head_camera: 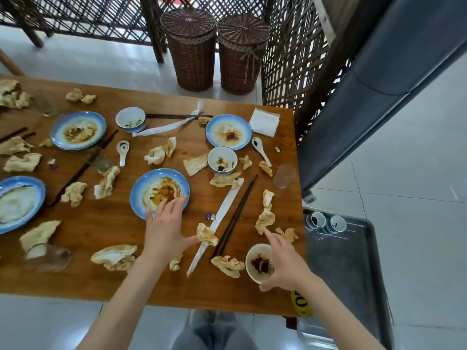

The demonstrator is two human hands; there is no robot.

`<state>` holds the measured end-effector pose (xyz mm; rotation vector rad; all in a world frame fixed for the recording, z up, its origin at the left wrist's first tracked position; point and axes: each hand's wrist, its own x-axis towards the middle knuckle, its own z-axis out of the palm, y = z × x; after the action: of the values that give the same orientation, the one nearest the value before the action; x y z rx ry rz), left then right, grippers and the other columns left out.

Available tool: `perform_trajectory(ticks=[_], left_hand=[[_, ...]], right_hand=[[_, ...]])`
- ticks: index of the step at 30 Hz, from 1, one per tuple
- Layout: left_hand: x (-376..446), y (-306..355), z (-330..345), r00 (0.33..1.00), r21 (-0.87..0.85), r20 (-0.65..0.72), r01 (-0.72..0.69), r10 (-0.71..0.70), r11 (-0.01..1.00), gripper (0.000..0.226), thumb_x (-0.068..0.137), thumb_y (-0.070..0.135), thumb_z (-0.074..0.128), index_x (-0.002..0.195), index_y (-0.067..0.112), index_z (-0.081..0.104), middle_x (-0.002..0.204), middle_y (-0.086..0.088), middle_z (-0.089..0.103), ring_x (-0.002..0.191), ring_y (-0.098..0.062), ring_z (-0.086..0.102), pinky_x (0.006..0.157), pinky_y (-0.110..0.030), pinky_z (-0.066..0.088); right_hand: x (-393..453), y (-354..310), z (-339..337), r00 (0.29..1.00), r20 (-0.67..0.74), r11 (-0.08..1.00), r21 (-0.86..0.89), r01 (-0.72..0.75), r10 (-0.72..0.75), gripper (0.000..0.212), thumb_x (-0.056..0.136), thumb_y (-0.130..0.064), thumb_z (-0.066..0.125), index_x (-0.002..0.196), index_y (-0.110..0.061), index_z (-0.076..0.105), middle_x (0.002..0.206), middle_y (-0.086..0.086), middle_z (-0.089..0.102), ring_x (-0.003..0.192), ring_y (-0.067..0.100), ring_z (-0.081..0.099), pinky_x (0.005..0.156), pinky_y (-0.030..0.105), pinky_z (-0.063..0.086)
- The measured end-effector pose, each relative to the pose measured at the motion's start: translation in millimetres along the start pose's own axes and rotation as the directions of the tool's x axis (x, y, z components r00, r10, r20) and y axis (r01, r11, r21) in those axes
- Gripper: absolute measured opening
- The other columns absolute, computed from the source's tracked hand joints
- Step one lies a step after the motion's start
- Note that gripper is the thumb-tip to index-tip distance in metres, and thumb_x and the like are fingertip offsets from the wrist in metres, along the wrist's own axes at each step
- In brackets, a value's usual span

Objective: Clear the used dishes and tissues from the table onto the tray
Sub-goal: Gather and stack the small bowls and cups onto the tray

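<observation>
A wooden table (pixel 106 231) carries blue-rimmed dirty plates, white bowls, spoons, dark chopsticks and several crumpled stained tissues. My left hand (pixel 165 223) is spread open over the near edge of a sauce-smeared blue plate (pixel 156 188), its thumb touching a crumpled tissue (pixel 207 234). My right hand (pixel 283 261) curls around a small white bowl (pixel 257 261) with red sauce near the table's front right corner, thumb under its rim and index finger pointing out. A metal tray (pixel 351 269) to the right of the table holds two small cups (pixel 326 222).
Chopsticks (pixel 235 218) and a paper sleeve (pixel 217 223) lie between my hands. A clear plastic cup (pixel 284 176) stands near the right edge, and another glass (pixel 48 256) lies at front left. Two wicker baskets (pixel 214 49) and a lattice screen stand behind.
</observation>
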<state>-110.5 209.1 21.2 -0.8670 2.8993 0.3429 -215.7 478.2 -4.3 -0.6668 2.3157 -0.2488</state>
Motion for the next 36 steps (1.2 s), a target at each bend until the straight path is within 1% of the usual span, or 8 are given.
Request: perform_trajectory(ticks=[4,6,9,13,17,22,29,36], left_hand=[[-6.4,8.1,12.0,0.999,-0.011,0.013,-0.034,0.035,0.999,0.104,0.065,0.063,0.070,0.147,0.030,0.017,0.149,0.005,0.034,0.142,-0.020,0.019,0.114,-0.052,0.008],[-7.4,8.8,14.3,0.999,-0.008,0.019,-0.034,0.034,0.999,0.105,0.065,0.064,0.070,0.147,0.030,0.016,0.149,0.005,0.033,0.142,-0.019,0.019,0.114,-0.051,0.007],[-6.0,5.9,13.8,1.000,-0.019,0.019,-0.014,0.014,1.000,0.105,0.064,0.064,0.070,0.148,0.031,0.015,0.149,0.005,0.033,0.142,-0.019,0.019,0.113,-0.052,0.006],[0.9,-0.3,9.5,1.000,-0.007,0.015,0.011,-0.011,1.000,0.105,0.065,0.064,0.071,0.147,0.033,0.014,0.149,0.007,0.033,0.142,-0.020,0.019,0.113,-0.053,0.007],[21.5,-1.8,1.0,1.000,-0.017,-0.008,0.014,-0.014,1.000,0.103,0.065,0.062,0.072,0.147,0.031,0.018,0.148,0.007,0.035,0.141,-0.020,0.021,0.113,-0.054,0.008],[48.4,-17.3,-10.4,0.998,-0.044,-0.050,0.026,-0.028,0.999,0.102,0.063,0.057,0.076,0.145,0.030,0.023,0.144,0.005,0.040,0.138,-0.021,0.028,0.113,-0.055,0.007],[106.2,-74.6,-27.6,0.999,-0.031,-0.035,0.024,-0.025,0.999,0.099,0.066,0.060,0.072,0.146,0.031,0.022,0.147,0.007,0.035,0.141,-0.020,0.021,0.113,-0.055,0.011],[186.6,-130.2,-51.6,0.994,-0.010,-0.047,-0.104,0.104,0.995,0.099,0.067,0.060,0.072,0.146,0.029,0.021,0.146,0.008,0.035,0.140,-0.020,0.023,0.113,-0.052,0.012]], right_hand=[[0.3,-0.8,18.8,0.998,0.022,0.988,-0.138,0.068,-0.065,0.137,0.046,-0.050,0.087,0.145,-0.037,-0.007,0.155,-0.001,0.008,0.139,0.025,0.020,0.107,0.041,0.036],[2.3,-2.9,25.5,0.995,0.006,0.979,-0.181,0.096,-0.097,0.130,0.052,-0.046,0.087,0.145,-0.034,-0.003,0.154,0.001,0.009,0.138,0.027,0.019,0.106,0.042,0.035],[5.6,-2.6,29.2,0.988,-0.047,0.962,-0.237,0.133,-0.148,0.117,0.057,-0.035,0.084,0.145,-0.028,0.006,0.149,0.002,0.015,0.132,0.026,0.024,0.098,0.036,0.044],[8.4,1.0,25.7,0.983,-0.085,0.977,-0.151,0.148,-0.162,0.110,0.055,-0.039,0.080,0.142,-0.028,0.014,0.140,-0.002,0.024,0.123,0.019,0.030,0.086,0.025,0.048],[24.0,-4.5,3.5,0.971,-0.185,0.988,-0.057,0.147,-0.155,0.107,0.055,-0.043,0.076,0.143,-0.028,0.017,0.139,-0.004,0.026,0.125,0.017,0.028,0.090,0.025,0.044],[67.3,-39.4,-38.4,0.963,-0.251,0.993,0.042,0.109,-0.095,0.107,0.056,-0.043,0.074,0.144,-0.027,0.016,0.140,0.000,0.026,0.129,0.020,0.025,0.090,0.030,0.046],[157.7,-117.1,-98.1,0.928,-0.373,0.994,0.110,0.025,0.018,0.106,0.058,-0.051,0.077,0.143,-0.023,0.020,0.138,0.006,0.031,0.126,0.025,0.032,0.097,0.037,0.041],[215.8,-150.3,-109.9,0.898,-0.389,0.974,0.171,-0.151,0.207,0.105,0.060,-0.049,0.073,0.145,-0.021,0.017,0.138,0.009,0.030,0.127,0.029,0.030,0.099,0.039,0.038]])
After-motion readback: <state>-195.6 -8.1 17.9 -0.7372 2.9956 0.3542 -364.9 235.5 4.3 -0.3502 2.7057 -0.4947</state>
